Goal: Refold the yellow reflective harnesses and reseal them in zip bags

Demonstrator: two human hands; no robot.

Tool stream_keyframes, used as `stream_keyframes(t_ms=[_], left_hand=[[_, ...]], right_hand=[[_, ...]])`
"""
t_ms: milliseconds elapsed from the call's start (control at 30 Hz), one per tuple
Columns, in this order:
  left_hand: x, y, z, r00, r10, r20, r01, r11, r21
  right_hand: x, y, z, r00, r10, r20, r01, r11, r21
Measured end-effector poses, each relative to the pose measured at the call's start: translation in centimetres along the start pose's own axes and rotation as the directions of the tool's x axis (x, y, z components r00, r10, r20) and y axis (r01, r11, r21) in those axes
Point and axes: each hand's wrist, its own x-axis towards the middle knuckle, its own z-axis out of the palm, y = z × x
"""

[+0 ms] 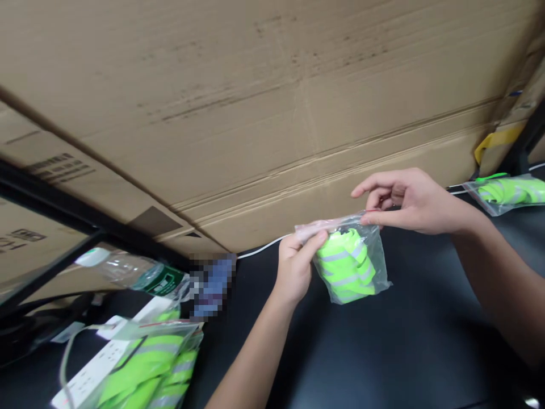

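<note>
Clear plastic bag (378, 267) hangs between hands, folded neon-green vest (344, 267) inside, grey reflective strips showing. Left hand (294, 270) pinches top edge; right hand (409, 201) pinches opposite corner, fingers half open. Below, black table (404, 341); bagged vests (145, 363) either side; behind, cardboard box (255, 102).

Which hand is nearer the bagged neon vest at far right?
Right. The right hand is just left of that bagged vest, pinching the top edge of another bag; the left hand is farther off, gripping that bag's other end.
</note>
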Motion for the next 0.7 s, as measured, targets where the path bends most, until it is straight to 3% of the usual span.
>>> stream_keyframes(t_ms=[100,233,367,567,700], left_hand=[[1.7,1.1,0.7,0.997,0.069,-0.029,-0.069,0.997,-0.025],[2.6,1.4,1.4,0.994,0.095,-0.051,-0.095,0.995,0.001],[2.6,0.7,1.6,0.983,0.063,-0.170,-0.065,0.998,-0.009],[2.3,0.5,1.3,0.965,0.146,-0.219,-0.143,0.989,0.033],[2.1,0.9,1.3,0.950,0.131,-0.284,-0.127,0.991,0.031]], right_hand=[[0.2,-0.6,-0.8,1.000,0.016,0.002,-0.016,0.997,-0.080],[-0.1,-0.5,-1.6,0.999,0.032,0.030,-0.032,0.999,-0.008],[0.1,0.2,-1.5,1.000,0.009,-0.017,-0.009,1.000,0.010],[0.8,1.2,-0.6,0.983,-0.143,-0.112,0.127,0.982,-0.137],[0.7,1.7,-0.1,0.982,-0.158,-0.102,0.145,0.982,-0.119]])
